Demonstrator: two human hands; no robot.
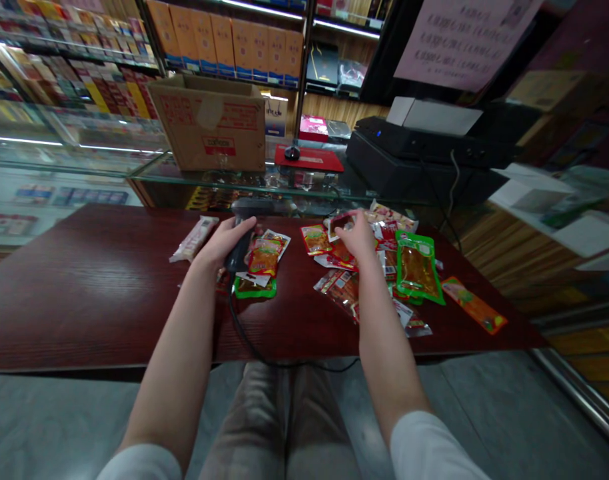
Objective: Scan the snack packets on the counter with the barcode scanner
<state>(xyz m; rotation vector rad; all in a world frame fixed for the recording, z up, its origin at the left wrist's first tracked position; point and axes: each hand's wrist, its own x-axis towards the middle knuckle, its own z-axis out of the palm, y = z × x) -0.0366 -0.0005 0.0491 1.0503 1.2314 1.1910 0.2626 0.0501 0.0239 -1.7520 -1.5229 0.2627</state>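
Observation:
My left hand (pixel 228 241) is wrapped round the handle of a black barcode scanner (pixel 240 250), its head turned to the right. Beside and under it lies a small pile with a red-and-orange snack packet (pixel 265 257) on top and a green-edged packet (pixel 257 289) at the bottom. On the right, the fingers of my right hand (pixel 357 233) pinch a small snack packet (pixel 340 225) above a larger heap. In that heap are a green-edged snack pouch (pixel 418 267), a clear-and-red packet (pixel 340 288) and several others. A pale wrapped packet (pixel 194 239) lies left of my left hand.
The dark wooden table (pixel 84 287) has an orange packet (pixel 474 305) near its right end. The scanner's cable (pixel 242 333) hangs over the front edge. Behind stand a cardboard box (pixel 214 127) on a glass counter and a black machine (pixel 424 150).

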